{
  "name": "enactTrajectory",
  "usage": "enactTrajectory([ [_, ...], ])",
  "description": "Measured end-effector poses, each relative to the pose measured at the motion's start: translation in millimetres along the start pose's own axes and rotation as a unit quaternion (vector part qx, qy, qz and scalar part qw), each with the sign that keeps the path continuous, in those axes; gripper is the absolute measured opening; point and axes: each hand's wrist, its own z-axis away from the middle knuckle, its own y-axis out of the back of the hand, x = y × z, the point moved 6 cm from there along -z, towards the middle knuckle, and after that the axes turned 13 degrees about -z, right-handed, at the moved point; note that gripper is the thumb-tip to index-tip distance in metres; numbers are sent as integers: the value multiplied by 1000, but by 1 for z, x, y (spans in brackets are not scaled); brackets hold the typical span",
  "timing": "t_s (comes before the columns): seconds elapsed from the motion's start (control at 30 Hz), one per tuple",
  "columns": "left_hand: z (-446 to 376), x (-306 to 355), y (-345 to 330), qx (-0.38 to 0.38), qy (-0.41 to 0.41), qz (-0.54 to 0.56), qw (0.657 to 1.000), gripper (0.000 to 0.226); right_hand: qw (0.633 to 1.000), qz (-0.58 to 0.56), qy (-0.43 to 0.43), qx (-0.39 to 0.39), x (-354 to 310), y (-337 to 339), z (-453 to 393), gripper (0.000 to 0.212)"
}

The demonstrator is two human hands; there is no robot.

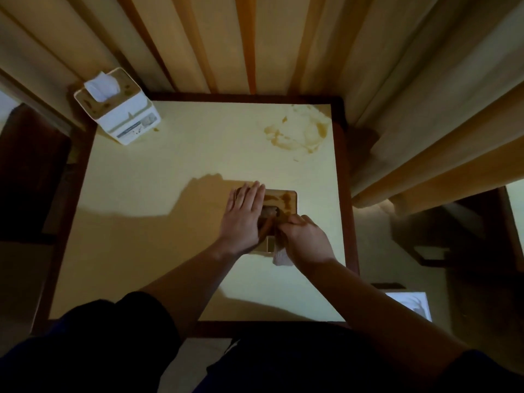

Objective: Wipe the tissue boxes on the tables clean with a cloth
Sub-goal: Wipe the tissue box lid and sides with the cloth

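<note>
Hands first, nearest to me: my right hand (304, 241) is bunched around the cloth (280, 255), a pale corner of it poking out below the wrist, and I'm working it against the near part of the tissue box (279, 204) in front of me. My left hand (242, 215) lies flat on the box's left side, fingers straight and together, pressing it down. Brown smears show on the far strip of this box's lid, so I'd call this one mid-wipe, not finished. Both sit on the near right part of the table (158, 171).

Further out, a brown spill (296, 134) spreads across the far right corner of the tabletop. Over at the far left corner stands the second tissue box (119, 107), tissue sticking up, brown blotches on its lid, apparently untouched. My read: one box underway, another waiting, so well under half done.
</note>
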Motion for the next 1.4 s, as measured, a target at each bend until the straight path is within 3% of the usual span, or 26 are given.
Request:
enactTrajectory([
  [0.2,-2,-3,-1,26,-3,19,999,86,999,27,-16,-10,0,-2,-4,11],
  [0.43,-8,-4,-3,57,18,42,997,92,994,35,-80,-64,9,12,-40,23],
  [0.57,-6,-3,-2,103,16,48,993,87,993,46,-93,-64,8,19,-61,26],
  [0.77,-6,-6,-4,100,2,24,995,86,993,29,-106,-41,12,32,-100,28],
  [1.03,-3,-12,-5,153,-42,14,987,91,996,27,-73,-38,8,16,-60,18],
  [1.23,-5,-10,-6,99,-33,8,995,92,998,2,-47,-51,-2,3,-20,11],
  [1.4,-5,-13,-9,103,-44,9,994,88,997,-29,-43,-65,1,-4,-4,9],
])
